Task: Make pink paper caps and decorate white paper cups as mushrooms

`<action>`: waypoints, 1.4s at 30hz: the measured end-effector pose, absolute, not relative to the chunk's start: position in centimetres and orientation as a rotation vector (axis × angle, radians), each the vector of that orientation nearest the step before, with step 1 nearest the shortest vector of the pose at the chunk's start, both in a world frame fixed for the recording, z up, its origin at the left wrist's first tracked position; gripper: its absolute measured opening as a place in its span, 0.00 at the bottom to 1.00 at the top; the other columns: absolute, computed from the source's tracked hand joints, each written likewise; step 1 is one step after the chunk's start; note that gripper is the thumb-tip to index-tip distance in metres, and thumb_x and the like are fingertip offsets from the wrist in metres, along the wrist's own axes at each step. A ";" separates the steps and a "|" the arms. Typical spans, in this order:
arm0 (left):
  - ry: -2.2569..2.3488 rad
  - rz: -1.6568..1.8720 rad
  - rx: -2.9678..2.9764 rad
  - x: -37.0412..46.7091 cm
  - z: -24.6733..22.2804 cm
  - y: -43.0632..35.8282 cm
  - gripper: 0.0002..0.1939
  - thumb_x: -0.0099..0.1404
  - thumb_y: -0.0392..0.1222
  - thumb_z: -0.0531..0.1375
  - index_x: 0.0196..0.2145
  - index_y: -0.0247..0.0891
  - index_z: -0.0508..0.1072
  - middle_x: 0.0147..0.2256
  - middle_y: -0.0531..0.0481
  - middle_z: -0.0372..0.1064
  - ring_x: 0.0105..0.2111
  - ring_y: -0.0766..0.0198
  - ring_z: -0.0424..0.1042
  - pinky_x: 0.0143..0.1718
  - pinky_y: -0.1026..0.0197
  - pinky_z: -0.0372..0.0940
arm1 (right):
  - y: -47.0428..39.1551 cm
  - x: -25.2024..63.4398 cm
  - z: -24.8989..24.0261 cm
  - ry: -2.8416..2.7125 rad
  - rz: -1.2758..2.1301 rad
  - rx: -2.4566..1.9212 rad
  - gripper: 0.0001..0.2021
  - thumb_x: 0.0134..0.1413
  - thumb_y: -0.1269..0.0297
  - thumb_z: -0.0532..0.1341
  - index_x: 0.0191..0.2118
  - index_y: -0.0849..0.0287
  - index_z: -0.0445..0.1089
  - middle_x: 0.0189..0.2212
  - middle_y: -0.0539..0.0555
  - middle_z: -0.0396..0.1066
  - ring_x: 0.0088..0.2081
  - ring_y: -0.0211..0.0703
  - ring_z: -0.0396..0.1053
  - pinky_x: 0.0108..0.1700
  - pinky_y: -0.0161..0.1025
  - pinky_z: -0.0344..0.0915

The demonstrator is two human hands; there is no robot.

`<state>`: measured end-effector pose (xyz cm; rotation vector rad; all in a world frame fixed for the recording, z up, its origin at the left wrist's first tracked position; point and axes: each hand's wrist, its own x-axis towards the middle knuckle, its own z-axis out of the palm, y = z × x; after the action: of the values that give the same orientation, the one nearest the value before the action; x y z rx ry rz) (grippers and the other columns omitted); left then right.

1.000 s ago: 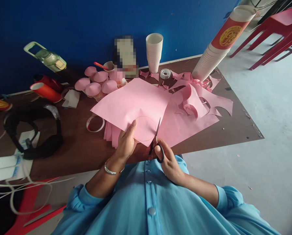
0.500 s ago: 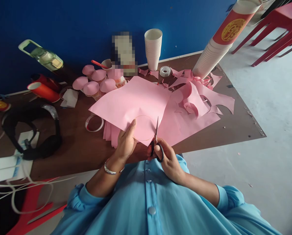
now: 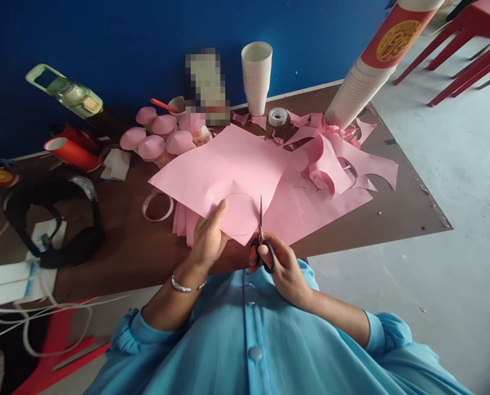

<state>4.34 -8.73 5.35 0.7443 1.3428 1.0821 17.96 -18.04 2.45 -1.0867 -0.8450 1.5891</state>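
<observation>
My left hand pinches the near edge of a pink paper sheet, thumb on top and fingers hidden beneath. A drawn circle shows on the sheet just right of my thumb. Scissors with black handles are in my right hand, thumb and fingers through the loops. Their blades point up and away from me at the sheet's right edge, close beside the circle. The blades look nearly together; whether they touch the paper I cannot tell.
Pink offcuts lie to the right, and folded pink paper under the sheet. Paper cups with pink cone tops stand at back left. Stacked white cups, a clear tape roll, a tape ring and black headphones surround the work.
The scissors' tips have swung slightly left along the sheet's right edge. My left hand has shifted a little left with the paper. Both grips are the same, and the view has moved slightly.
</observation>
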 end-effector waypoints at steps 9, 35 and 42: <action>1.250 1.113 0.620 4.2 4.5 -8.7 0.10 0.63 0.49 0.67 0.37 0.39 0.79 0.41 0.46 0.82 0.54 0.50 0.78 0.54 0.55 0.77 | -18.0 18.0 2.5 -0.819 1.596 -1.070 0.21 0.65 0.40 0.60 0.39 0.56 0.67 0.26 0.47 0.69 0.26 0.36 0.68 0.33 0.35 0.70; 1.260 1.176 0.784 3.0 3.9 -7.9 0.14 0.58 0.53 0.72 0.35 0.41 0.80 0.41 0.45 0.82 0.48 0.52 0.81 0.51 0.56 0.77 | -18.1 18.8 2.4 -0.924 1.596 -1.128 0.22 0.65 0.40 0.60 0.39 0.57 0.70 0.23 0.47 0.69 0.24 0.36 0.68 0.30 0.35 0.65; 1.192 1.143 0.723 2.7 4.5 -7.7 0.10 0.59 0.49 0.72 0.34 0.42 0.81 0.42 0.46 0.83 0.49 0.52 0.81 0.52 0.57 0.77 | -18.2 19.1 2.5 -0.932 1.621 -1.118 0.21 0.65 0.41 0.60 0.36 0.56 0.68 0.23 0.47 0.67 0.24 0.36 0.67 0.31 0.35 0.66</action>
<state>2.70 -7.74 4.47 0.7230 1.1918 1.1428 19.07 -18.18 2.52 -1.1176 -0.9319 1.6208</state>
